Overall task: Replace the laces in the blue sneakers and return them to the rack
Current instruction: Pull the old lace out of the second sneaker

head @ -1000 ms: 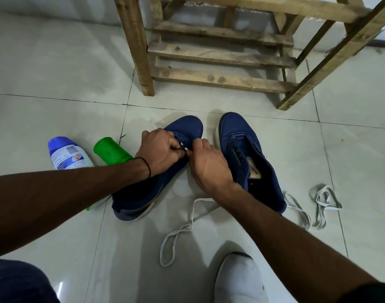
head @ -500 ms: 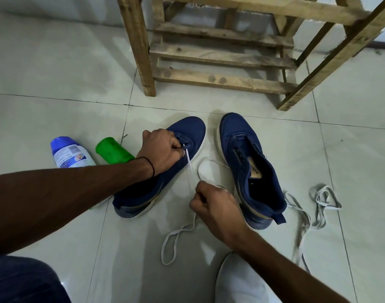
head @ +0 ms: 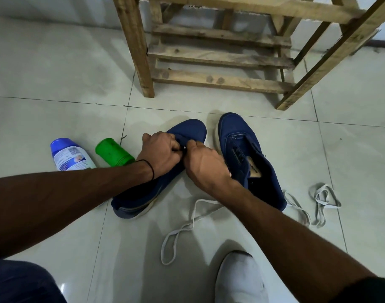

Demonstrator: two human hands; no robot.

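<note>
right hand point(head: 207, 165) back at blue sneaker point(head: 187, 130) after pulling, fingers pinching white lace point(head: 189, 224), left hand point(head: 161, 152) fingers gripping sneaker

No text legible to me in this view. Bottle point(head: 71, 155), lying on the floor at left: white label point(head: 74, 160) with lines of fine print and a small picture, too small and blurred for me to make out any word or number. Right sneaker point(head: 248, 158): dark logo point(head: 252, 166) printed on the tan insole point(head: 255, 172), but I cannot resolve its letters.
</note>
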